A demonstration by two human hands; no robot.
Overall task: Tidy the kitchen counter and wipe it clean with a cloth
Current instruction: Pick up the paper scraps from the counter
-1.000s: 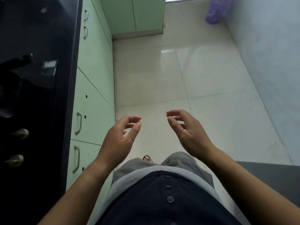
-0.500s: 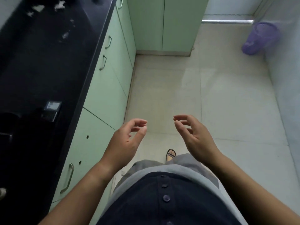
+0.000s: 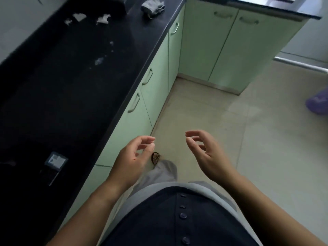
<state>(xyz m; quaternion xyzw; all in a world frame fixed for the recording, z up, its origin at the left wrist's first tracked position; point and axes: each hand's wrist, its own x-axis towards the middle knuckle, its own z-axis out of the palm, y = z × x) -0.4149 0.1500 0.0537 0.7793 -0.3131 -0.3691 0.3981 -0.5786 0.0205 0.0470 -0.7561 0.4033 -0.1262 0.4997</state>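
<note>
A long black kitchen counter [image 3: 74, 89] runs up the left side. A crumpled grey cloth [image 3: 152, 6] lies at its far end near the corner. White paper scraps [image 3: 102, 19] and small white crumbs [image 3: 99, 60] are scattered on the counter's far half. My left hand [image 3: 132, 161] and my right hand [image 3: 206, 154] hover over the floor in front of my body, beside the counter's edge. Both hands are empty, fingers curled and apart. Neither touches the counter.
A small dark device with a white label [image 3: 55, 160] lies on the near part of the counter. Pale green cabinets [image 3: 156, 93] with metal handles stand below, and more cabinets [image 3: 221, 50] turn the corner ahead. A purple bin [image 3: 317, 102] sits on the tiled floor at right.
The view has swung up and left, bringing the counter's far end, the cloth and the scraps into sight. My hands keep the same empty, curled pose in front of me.
</note>
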